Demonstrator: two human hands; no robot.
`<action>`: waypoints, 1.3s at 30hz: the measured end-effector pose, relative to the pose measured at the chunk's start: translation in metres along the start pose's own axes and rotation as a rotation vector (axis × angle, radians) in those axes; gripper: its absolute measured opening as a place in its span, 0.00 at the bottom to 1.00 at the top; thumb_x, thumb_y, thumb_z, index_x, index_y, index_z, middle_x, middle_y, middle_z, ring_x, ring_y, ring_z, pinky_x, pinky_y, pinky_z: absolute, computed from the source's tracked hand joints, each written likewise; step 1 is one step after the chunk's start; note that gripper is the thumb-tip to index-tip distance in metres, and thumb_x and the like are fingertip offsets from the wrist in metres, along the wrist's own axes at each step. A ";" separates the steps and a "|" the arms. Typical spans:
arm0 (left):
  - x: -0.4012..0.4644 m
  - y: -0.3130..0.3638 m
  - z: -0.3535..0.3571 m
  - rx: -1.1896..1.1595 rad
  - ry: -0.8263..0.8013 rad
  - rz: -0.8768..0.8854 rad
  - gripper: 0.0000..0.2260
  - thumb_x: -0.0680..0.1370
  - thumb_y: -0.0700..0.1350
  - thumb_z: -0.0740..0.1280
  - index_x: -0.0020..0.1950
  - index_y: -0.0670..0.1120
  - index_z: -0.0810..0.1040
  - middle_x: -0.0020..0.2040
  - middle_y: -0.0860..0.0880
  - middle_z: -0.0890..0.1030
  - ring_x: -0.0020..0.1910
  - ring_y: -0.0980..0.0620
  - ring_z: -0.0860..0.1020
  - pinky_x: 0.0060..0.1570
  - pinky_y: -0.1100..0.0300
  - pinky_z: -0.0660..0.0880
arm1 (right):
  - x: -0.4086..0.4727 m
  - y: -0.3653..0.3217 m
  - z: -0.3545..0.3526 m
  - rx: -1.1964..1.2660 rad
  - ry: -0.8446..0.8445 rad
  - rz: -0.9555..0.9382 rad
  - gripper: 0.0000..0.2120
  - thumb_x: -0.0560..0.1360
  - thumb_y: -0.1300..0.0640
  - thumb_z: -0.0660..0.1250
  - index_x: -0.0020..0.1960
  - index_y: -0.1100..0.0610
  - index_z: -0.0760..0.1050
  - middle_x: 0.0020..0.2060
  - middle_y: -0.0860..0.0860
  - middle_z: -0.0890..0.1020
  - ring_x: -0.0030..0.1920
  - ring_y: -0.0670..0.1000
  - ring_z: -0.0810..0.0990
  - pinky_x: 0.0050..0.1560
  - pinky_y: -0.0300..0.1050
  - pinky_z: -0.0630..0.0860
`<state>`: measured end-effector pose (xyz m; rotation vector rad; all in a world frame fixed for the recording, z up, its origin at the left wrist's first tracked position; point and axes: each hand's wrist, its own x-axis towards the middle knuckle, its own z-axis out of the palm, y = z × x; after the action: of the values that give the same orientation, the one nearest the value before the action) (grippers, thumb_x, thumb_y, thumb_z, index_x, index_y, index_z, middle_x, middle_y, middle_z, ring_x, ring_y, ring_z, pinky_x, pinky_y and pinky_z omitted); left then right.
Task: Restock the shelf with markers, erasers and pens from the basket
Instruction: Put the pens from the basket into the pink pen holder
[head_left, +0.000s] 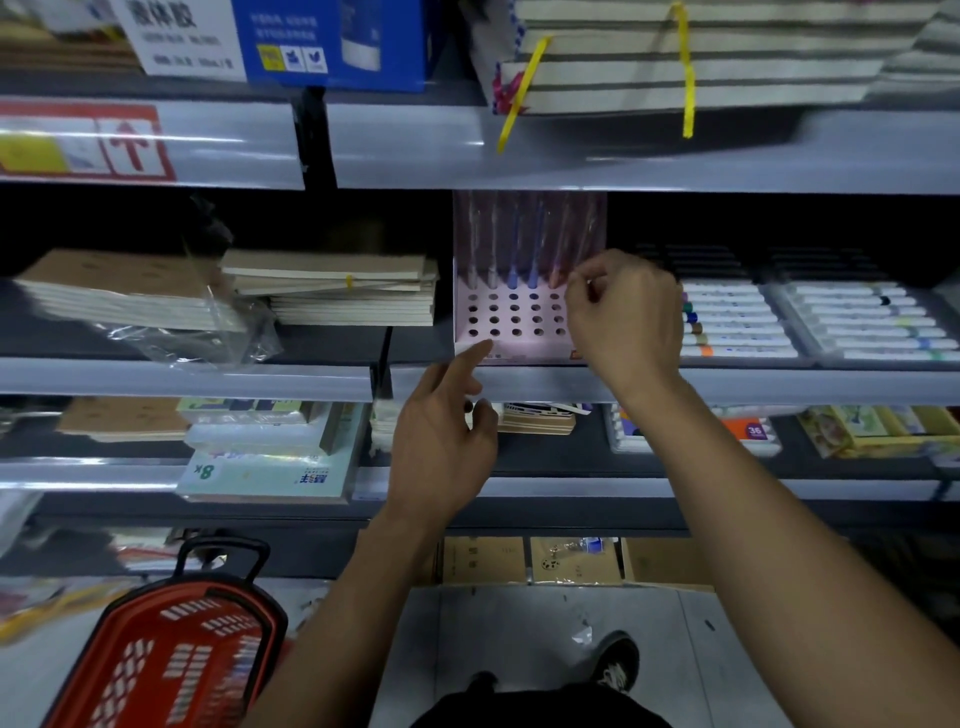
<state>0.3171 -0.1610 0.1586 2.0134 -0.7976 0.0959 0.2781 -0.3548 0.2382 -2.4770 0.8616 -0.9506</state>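
Grip: right hand (623, 317) curled, fingertips pinched together at the right edge of the pink pen stand (511, 322); whether a pen is in the pinch, I cannot tell.
Other hand: left hand (447, 426) spread, forefinger toward the stand's front edge.
Pens: five pens (511, 249) upright in the back row.
Basket: red basket (171, 660) on the floor, well apart.
Risk: the light stand could tip off the shelf (779, 384) if nudged; a pen missing its hole could drop.

Glossy grey shelf edges (571, 166) are catching light, crinkled clear plastic wrap (208, 332) is shining over matt kraft-paper notebooks (119, 286), beside a perforated red plastic basket (171, 660).
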 end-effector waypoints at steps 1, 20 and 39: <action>-0.002 -0.001 0.000 -0.004 0.010 -0.005 0.24 0.79 0.41 0.66 0.74 0.56 0.74 0.53 0.56 0.77 0.51 0.63 0.77 0.45 0.71 0.73 | -0.010 0.001 0.000 0.033 -0.006 -0.045 0.08 0.78 0.56 0.66 0.48 0.54 0.84 0.43 0.52 0.86 0.41 0.54 0.83 0.38 0.45 0.76; -0.091 -0.014 0.013 0.279 0.009 -0.410 0.12 0.77 0.39 0.68 0.60 0.44 0.80 0.56 0.44 0.81 0.47 0.42 0.81 0.40 0.54 0.73 | -0.148 0.066 0.048 0.125 -0.782 -0.311 0.06 0.81 0.48 0.66 0.54 0.49 0.79 0.50 0.46 0.80 0.46 0.50 0.80 0.41 0.49 0.79; -0.243 -0.051 -0.091 0.423 0.230 -0.914 0.12 0.81 0.46 0.67 0.64 0.47 0.75 0.60 0.46 0.81 0.51 0.45 0.82 0.48 0.45 0.81 | -0.244 -0.048 0.129 0.236 -1.233 -0.651 0.06 0.80 0.51 0.64 0.49 0.51 0.77 0.47 0.48 0.79 0.46 0.50 0.78 0.48 0.52 0.80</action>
<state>0.1769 0.0499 0.0818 2.5194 0.3607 -0.0389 0.2435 -0.1466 0.0536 -2.4600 -0.4401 0.4102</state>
